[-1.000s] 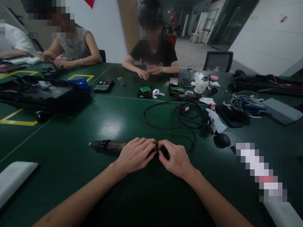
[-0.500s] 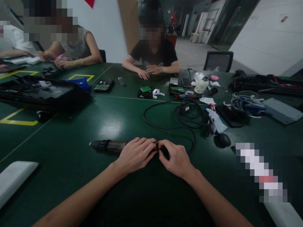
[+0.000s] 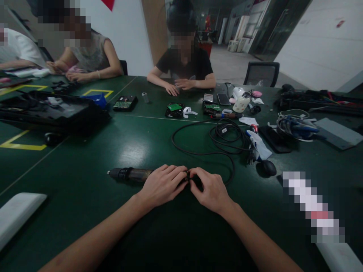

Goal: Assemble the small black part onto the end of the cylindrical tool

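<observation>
An electric screwdriver (image 3: 133, 174) lies across the green table (image 3: 153, 226), its tip pointing left. My left hand (image 3: 166, 185) is wrapped over its rear part, fingers closed and hiding the back of the body. Close beside it, my right hand (image 3: 210, 189) pinches at the screwdriver's tail end, where the black power cord (image 3: 202, 153) joins; the exact grip point is partly covered by my fingers. From there the cord runs right and loops back into a loose coil beyond my hands.
A black open case (image 3: 56, 113) stands at the left. Circuit-board units, a hard drive (image 3: 124, 102) among them, sit toward the far edge. A phone (image 3: 274, 139), a black mouse (image 3: 266, 168) and bundled cables (image 3: 297, 126) lie right. Co-workers sit opposite.
My hands and the screwdriver stay where they were. At the far left, a co-worker's head and upper body have shifted slightly.
</observation>
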`<state>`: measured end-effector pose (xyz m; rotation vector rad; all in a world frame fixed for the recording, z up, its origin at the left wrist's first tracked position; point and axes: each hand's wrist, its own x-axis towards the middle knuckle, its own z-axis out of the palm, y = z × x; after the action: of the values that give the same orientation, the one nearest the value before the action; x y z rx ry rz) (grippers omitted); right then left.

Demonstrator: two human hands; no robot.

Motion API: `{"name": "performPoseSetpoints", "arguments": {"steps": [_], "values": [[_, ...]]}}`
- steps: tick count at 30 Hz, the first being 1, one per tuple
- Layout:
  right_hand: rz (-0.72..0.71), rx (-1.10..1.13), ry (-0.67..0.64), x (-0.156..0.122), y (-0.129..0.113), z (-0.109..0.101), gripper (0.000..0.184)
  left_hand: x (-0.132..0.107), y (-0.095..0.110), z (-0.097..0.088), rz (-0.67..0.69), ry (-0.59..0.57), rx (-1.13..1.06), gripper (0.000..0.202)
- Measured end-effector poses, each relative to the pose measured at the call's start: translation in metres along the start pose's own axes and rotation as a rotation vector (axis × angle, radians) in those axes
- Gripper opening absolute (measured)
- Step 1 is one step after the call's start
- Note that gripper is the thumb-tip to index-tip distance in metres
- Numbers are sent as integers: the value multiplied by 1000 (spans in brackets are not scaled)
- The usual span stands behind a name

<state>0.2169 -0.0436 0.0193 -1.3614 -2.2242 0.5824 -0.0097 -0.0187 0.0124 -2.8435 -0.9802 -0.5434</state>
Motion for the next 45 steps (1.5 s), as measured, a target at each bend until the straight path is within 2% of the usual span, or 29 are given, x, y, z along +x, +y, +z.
{"name": "performPoseSetpoints", "arguments": {"steps": [4, 9, 14, 19, 45], "values": [[4, -5, -7, 0, 0, 0, 11, 0, 0, 0, 42, 5, -17, 27], [0, 2, -10, 0, 0, 0, 13, 0, 0, 1, 0, 23, 16, 23], [-1, -2, -9, 0, 0, -1, 13, -1, 0, 0, 47, -4, -31, 23], [0, -5, -10, 0, -1, -1, 12, -1, 0, 1, -3, 17, 4, 23], [-2, -1, 1, 0, -1, -1, 12, 0, 0, 0, 28, 10, -15, 26]]}}
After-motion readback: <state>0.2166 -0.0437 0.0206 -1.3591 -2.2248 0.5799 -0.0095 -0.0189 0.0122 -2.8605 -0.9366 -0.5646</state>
